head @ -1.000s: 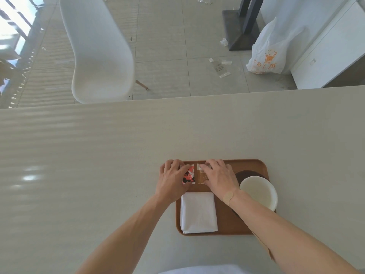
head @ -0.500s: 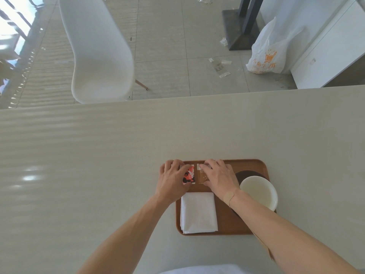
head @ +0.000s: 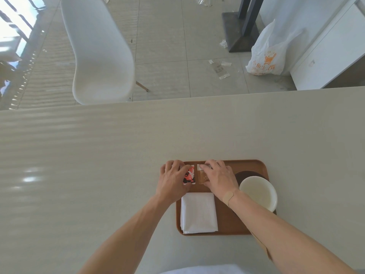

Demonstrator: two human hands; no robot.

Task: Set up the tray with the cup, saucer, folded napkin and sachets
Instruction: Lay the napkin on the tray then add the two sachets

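Both hands sit on the far left part of the tray (head: pixel 254 164), each on its own sachet. From the head view, the left hand (head: pixel 173 179) lies with curled fingers over the red and black sachet (head: pixel 189 176), thumb at its near edge and fingertips at its far edge, so it seems to pinch the packet lengthwise; most of the packet shows just to the right of the knuckles. The right hand (head: pixel 219 177) covers the right part of the tan sachet (head: pixel 201 175), fingertips on its far end and thumb at its near corner, again a light end-to-end pinch as far as can be told.

The two sachets lie side by side between the hands, nearly touching, long axes running away from the person and parallel to each other. That alignment is what any coming nudge turns on: each hand is nearest its own packet, so the left would square the red one and the right the tan one, sliding along the tray's far rim.

Toward the person from both grips, just beyond the thumbs, lies the folded napkin (head: pixel 199 212), flat on the tray. To the right of the right wrist stands the white cup (head: pixel 258 192) on the dark saucer (head: pixel 244 174), partly hidden by it.

Judging by this layout, every item is on the tray and only straightening remains.
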